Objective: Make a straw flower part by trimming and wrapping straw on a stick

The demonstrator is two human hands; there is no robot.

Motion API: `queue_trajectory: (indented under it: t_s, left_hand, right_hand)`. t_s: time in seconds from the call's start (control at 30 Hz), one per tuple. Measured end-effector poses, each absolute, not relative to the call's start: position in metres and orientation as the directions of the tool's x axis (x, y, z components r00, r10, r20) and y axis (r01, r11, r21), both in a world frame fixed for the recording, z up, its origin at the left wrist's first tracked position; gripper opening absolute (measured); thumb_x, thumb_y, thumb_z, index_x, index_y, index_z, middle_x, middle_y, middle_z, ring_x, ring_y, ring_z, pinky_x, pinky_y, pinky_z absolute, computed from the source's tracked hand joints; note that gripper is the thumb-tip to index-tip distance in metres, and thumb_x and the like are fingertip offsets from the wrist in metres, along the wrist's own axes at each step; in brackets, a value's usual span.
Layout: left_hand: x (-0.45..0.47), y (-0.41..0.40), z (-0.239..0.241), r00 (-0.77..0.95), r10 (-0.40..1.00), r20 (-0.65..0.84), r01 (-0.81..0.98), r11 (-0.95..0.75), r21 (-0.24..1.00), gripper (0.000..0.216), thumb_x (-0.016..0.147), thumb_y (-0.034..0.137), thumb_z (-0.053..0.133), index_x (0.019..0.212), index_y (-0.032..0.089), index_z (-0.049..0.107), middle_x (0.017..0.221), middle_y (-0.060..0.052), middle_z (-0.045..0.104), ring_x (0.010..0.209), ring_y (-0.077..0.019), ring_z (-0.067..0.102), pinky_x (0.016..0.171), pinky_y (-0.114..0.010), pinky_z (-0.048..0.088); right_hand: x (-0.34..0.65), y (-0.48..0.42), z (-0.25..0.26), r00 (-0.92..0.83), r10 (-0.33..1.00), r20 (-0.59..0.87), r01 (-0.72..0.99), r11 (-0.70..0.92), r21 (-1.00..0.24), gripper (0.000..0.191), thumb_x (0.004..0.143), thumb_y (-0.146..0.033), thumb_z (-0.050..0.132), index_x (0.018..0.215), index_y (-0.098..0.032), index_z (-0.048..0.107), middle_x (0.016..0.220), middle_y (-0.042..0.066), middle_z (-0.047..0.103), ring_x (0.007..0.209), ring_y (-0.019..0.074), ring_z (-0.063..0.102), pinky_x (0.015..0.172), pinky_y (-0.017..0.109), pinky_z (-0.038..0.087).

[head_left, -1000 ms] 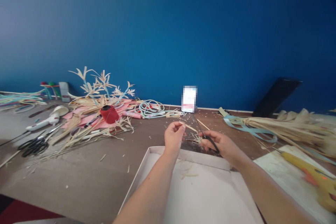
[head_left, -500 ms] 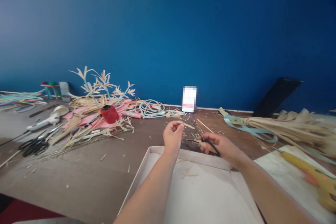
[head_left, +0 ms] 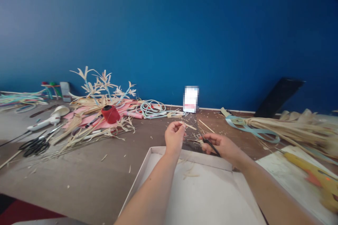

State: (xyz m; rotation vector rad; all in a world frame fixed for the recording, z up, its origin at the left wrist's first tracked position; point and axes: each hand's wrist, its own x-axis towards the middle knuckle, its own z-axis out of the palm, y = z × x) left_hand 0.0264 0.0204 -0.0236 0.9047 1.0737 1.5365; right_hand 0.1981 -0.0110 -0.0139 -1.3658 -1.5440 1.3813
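Little's changing: lower centre, your left hand (head_left: 174,136) is pinching a strip (head_left: 190,126), grip closed; right hand (head_left: 222,142) is holding scissors (head_left: 212,146), grip curled, so both are staying close.

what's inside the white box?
A few thin pale scraps lie in the white box, near its far wall. The left forearm covers part of the floor, the right forearm part of the right side; what's behind them can't be seen. Near end is out of frame.
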Motion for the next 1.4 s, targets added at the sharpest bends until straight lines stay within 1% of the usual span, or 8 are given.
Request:
queue_trajectory:
  t_s: [0.13, 0.23, 0.3, 0.43, 0.77, 0.97, 1.13, 1.4]
  left_hand:
    - [0.026, 0.021, -0.024, -0.204, 0.979, 0.027, -0.315, -0.092, 0.945, 0.023, 0.065, 0.032, 0.063, 0.078, 0.014, 0.055, 0.062, 0.002, 0.055, 0.044, -0.0043, 0.046, 0.038, -0.015, 0.033]
    - [0.027, 0.021, -0.025, -0.201, 0.979, 0.023, -0.312, -0.086, 0.946, 0.023, 0.065, 0.032, 0.063, 0.078, 0.014, 0.055, 0.062, 0.002, 0.055, 0.044, -0.0040, 0.046, 0.037, -0.014, 0.033]
    - [0.028, 0.021, -0.026, -0.200, 0.980, 0.015, -0.297, -0.075, 0.952, 0.023, 0.065, 0.032, 0.063, 0.077, 0.014, 0.055, 0.061, 0.002, 0.056, 0.043, -0.0040, 0.046, 0.037, -0.014, 0.033]
    - [0.029, 0.021, -0.027, -0.192, 0.981, 0.014, -0.255, -0.064, 0.965, 0.023, 0.065, 0.031, 0.062, 0.078, 0.014, 0.056, 0.061, 0.002, 0.056, 0.043, -0.0042, 0.045, 0.036, -0.014, 0.033]
    - [0.029, 0.020, -0.032, -0.153, 0.987, 0.039, -0.199, -0.069, 0.978, 0.023, 0.066, 0.033, 0.061, 0.080, 0.015, 0.057, 0.067, 0.000, 0.058, 0.046, -0.0051, 0.047, 0.038, -0.014, 0.034]
    - [0.029, 0.019, -0.033, -0.150, 0.986, 0.068, -0.175, -0.094, 0.980, 0.020, 0.066, 0.031, 0.061, 0.078, 0.015, 0.058, 0.065, 0.001, 0.058, 0.049, -0.0055, 0.047, 0.043, -0.016, 0.037]
    - [0.030, 0.018, -0.032, -0.133, 0.989, 0.072, -0.142, -0.091, 0.986, 0.017, 0.067, 0.030, 0.060, 0.077, 0.016, 0.058, 0.063, 0.002, 0.057, 0.049, -0.0061, 0.047, 0.045, -0.017, 0.037]
    - [0.031, 0.018, -0.036, -0.111, 0.989, 0.094, -0.081, -0.103, 0.991, 0.016, 0.069, 0.030, 0.058, 0.077, 0.017, 0.058, 0.065, 0.002, 0.057, 0.051, -0.0063, 0.047, 0.049, -0.017, 0.038]
  right_hand:
    - [0.213, -0.003, -0.015, 0.039, 0.997, -0.064, 0.504, -0.075, -0.861, 0.047, 0.064, -0.044, 0.066, 0.104, -0.022, 0.053, 0.072, 0.002, 0.066, 0.062, 0.0181, 0.060, 0.054, 0.027, 0.041]
    - [0.239, 0.007, -0.018, 0.320, 0.941, 0.105, 0.757, -0.187, -0.626, 0.037, 0.063, -0.048, 0.062, 0.090, -0.023, 0.054, 0.078, 0.003, 0.067, 0.062, 0.0196, 0.059, 0.053, 0.028, 0.038]
    - [0.260, 0.013, -0.022, 0.381, 0.911, 0.156, 0.842, -0.272, -0.465, 0.035, 0.064, -0.051, 0.058, 0.084, -0.023, 0.054, 0.076, 0.005, 0.066, 0.065, 0.0224, 0.059, 0.053, 0.029, 0.037]
    - [0.289, 0.019, -0.029, 0.432, 0.899, 0.072, 0.877, -0.400, -0.268, 0.038, 0.063, -0.056, 0.053, 0.081, -0.023, 0.055, 0.065, 0.007, 0.063, 0.065, 0.0264, 0.059, 0.050, 0.030, 0.035]
    - [0.297, 0.013, -0.017, 0.486, 0.873, -0.043, 0.849, -0.484, -0.211, 0.033, 0.062, -0.058, 0.055, 0.068, -0.025, 0.058, 0.071, 0.008, 0.064, 0.069, 0.0289, 0.058, 0.055, 0.037, 0.036]
    - [0.301, 0.017, -0.021, 0.376, 0.922, -0.094, 0.904, -0.387, -0.182, 0.034, 0.062, -0.057, 0.055, 0.059, -0.023, 0.058, 0.068, 0.010, 0.064, 0.066, 0.0273, 0.059, 0.052, 0.033, 0.035]
    - [0.301, 0.020, -0.025, 0.292, 0.954, -0.070, 0.943, -0.299, -0.145, 0.033, 0.062, -0.053, 0.056, 0.054, -0.022, 0.054, 0.062, 0.009, 0.062, 0.063, 0.0233, 0.059, 0.053, 0.030, 0.034]
    - [0.300, 0.018, -0.029, 0.286, 0.958, -0.022, 0.944, -0.286, -0.163, 0.033, 0.062, -0.054, 0.057, 0.055, -0.022, 0.050, 0.057, 0.004, 0.059, 0.057, 0.0200, 0.055, 0.049, 0.028, 0.031]
